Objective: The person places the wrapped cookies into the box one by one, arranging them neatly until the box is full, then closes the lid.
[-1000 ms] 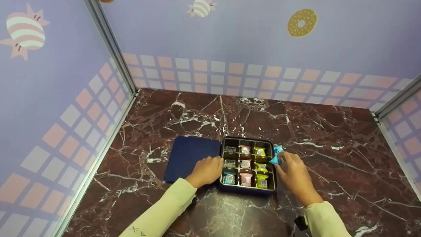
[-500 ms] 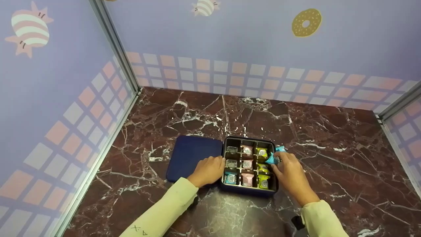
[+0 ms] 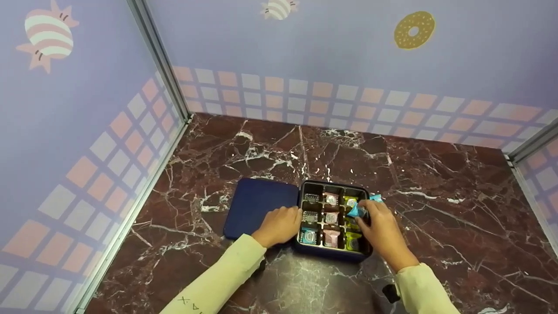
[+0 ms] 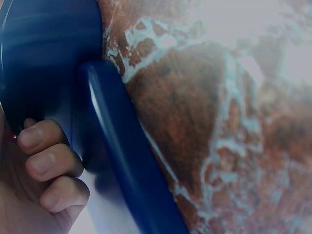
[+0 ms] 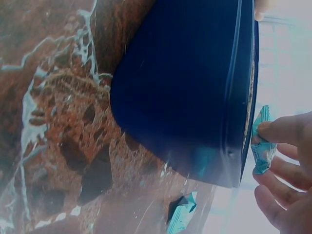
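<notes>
A dark blue tin box (image 3: 333,254) stands with its hinged lid (image 3: 261,205) folded out to the left. Its gold-rimmed compartments show pink candies (image 3: 331,218) in the middle column and yellow-green candies (image 3: 352,240) in the right one. A blue candy (image 3: 308,236) sits in the front left compartment. My left hand (image 3: 279,225) grips the box's left edge beside the lid, its fingers (image 4: 46,163) curled. My right hand (image 3: 383,226) pinches a blue-wrapped candy (image 5: 263,146) above the right column, partly hiding it. Another blue candy (image 5: 183,214) lies on the table behind that hand.
The table (image 3: 209,270) has a dark red marbled top. A patterned back wall (image 3: 340,56) and side walls enclose it, joined by metal corner rails (image 3: 163,56).
My right hand has carried the pinched blue candy leftward from beside the box to over its right column. The other blue candy stays on the table. My left hand keeps its place.
</notes>
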Tool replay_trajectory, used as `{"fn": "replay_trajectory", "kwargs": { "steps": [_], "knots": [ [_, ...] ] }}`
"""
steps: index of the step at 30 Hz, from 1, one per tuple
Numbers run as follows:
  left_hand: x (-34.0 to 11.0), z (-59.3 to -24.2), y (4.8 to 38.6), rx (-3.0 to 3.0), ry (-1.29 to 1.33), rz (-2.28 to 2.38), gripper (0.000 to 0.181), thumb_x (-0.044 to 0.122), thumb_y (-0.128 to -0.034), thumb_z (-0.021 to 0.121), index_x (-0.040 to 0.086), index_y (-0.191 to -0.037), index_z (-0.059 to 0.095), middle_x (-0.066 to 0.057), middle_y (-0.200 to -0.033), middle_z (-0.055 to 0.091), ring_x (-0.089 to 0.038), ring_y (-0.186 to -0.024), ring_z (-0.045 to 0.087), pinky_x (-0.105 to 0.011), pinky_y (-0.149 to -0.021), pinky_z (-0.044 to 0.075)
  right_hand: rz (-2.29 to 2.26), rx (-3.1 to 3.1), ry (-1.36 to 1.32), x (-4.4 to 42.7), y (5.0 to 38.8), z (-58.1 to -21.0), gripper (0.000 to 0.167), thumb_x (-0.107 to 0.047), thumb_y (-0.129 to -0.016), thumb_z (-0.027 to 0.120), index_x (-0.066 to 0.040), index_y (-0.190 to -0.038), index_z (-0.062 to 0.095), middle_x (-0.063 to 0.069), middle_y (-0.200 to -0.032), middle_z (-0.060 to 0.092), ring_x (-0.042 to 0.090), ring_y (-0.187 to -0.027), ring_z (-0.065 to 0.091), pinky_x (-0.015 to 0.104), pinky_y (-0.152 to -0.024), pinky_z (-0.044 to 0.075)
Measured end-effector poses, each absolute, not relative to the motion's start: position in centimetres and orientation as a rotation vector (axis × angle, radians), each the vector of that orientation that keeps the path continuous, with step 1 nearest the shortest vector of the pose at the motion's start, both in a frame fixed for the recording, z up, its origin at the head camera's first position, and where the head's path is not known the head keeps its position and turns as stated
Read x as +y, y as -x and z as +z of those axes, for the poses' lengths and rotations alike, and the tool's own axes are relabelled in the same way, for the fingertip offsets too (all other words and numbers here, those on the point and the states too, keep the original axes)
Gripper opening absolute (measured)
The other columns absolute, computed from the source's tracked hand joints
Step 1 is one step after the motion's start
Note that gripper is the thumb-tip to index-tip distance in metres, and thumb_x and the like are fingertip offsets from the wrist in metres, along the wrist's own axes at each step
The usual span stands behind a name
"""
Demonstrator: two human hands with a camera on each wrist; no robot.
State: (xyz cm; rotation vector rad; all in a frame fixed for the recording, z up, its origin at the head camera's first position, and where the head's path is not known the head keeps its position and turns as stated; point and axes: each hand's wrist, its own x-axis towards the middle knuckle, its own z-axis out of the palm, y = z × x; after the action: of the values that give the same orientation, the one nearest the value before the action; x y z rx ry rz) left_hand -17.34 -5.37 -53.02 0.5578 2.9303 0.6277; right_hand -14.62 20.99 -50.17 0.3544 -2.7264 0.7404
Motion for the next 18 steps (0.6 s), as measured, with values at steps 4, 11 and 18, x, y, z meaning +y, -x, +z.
{"fn": "replay_trajectory", "kwargs": {
  "steps": [4,11,18],
  "knots": [
    [-5.3,-53.0,17.4,2.928,-0.557,0.632,0.042,0.03,-0.1043,0.029,0.017,-0.068,0.046,-0.001,-0.061,0.047,-0.025,-0.059,0.059,-0.041,-0.053,0.047,0.723,-2.708,-0.388,20.7,14.8,-50.1,0.031,-0.004,-0.078,0.078,-0.006,-0.105,0.062,0.017,-0.105,0.067,0.037,-0.1,0.062,0.051,-0.089,0.048],
    [-5.3,-52.9,17.4,2.908,-0.548,0.632,0.042,0.03,-0.1043,0.029,0.017,-0.068,0.045,0.001,-0.06,0.045,-0.022,-0.058,0.055,-0.041,-0.054,0.046,0.707,-2.701,-0.414,20.1,15.0,-50.3,0.031,-0.006,-0.078,0.079,-0.006,-0.104,0.063,0.014,-0.103,0.068,0.034,-0.097,0.062,0.049,-0.088,0.048],
    [-5.4,-52.9,17.5,2.902,-0.536,0.634,0.041,0.03,-0.1042,0.03,0.017,-0.068,0.046,0.001,-0.061,0.047,-0.021,-0.058,0.055,-0.04,-0.055,0.046,0.733,-2.706,-0.455,19.3,15.2,-50.1,0.031,-0.004,-0.077,0.078,-0.005,-0.104,0.062,0.014,-0.103,0.069,0.032,-0.096,0.061,0.045,-0.086,0.051]
  ]
}}
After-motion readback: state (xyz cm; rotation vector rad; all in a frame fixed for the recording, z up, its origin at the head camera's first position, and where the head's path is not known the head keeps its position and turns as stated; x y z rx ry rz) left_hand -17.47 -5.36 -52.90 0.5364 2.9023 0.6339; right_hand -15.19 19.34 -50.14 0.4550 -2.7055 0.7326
